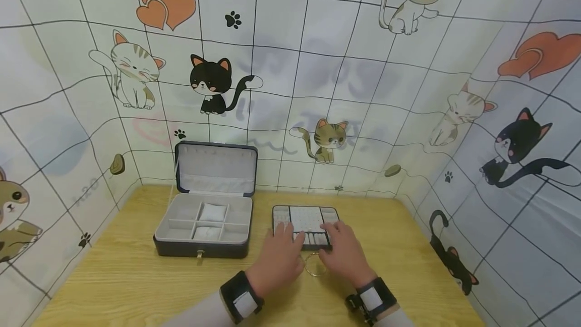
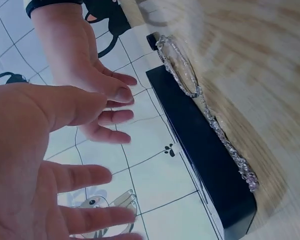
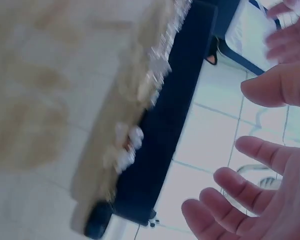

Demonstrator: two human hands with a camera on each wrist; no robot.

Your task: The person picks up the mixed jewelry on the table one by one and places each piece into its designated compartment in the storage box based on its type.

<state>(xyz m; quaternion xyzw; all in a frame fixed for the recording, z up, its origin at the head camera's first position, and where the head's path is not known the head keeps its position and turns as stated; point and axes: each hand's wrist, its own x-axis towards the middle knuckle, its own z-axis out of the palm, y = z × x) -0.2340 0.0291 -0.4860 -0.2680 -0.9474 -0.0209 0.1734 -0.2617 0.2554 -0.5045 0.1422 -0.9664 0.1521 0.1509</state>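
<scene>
A shallow dark-sided jewelry tray (image 1: 333,212) with pale compartments lies on the table. Over its near left part is my left hand (image 1: 278,259), fingers spread and extended. My right hand (image 1: 347,254) is at the tray's near right side, its fingers loosely extended. Both palms hold nothing in the wrist views. On the table between the hands lies a thin gold-coloured loop (image 1: 314,274), like a bracelet. In the left wrist view a sparkly silver chain (image 2: 222,136) lies along the tray's dark side (image 2: 190,130). Sparkly jewelry (image 3: 155,75) appears blurred in the right wrist view.
Left of the tray stands an open dark jewelry box (image 1: 204,250), its lid (image 1: 215,168) raised against the backdrop. Two white cushions (image 1: 212,212) sit in its middle compartments. A cat-print cloth (image 1: 281,64) surrounds the wooden table (image 1: 122,266) at the back and sides.
</scene>
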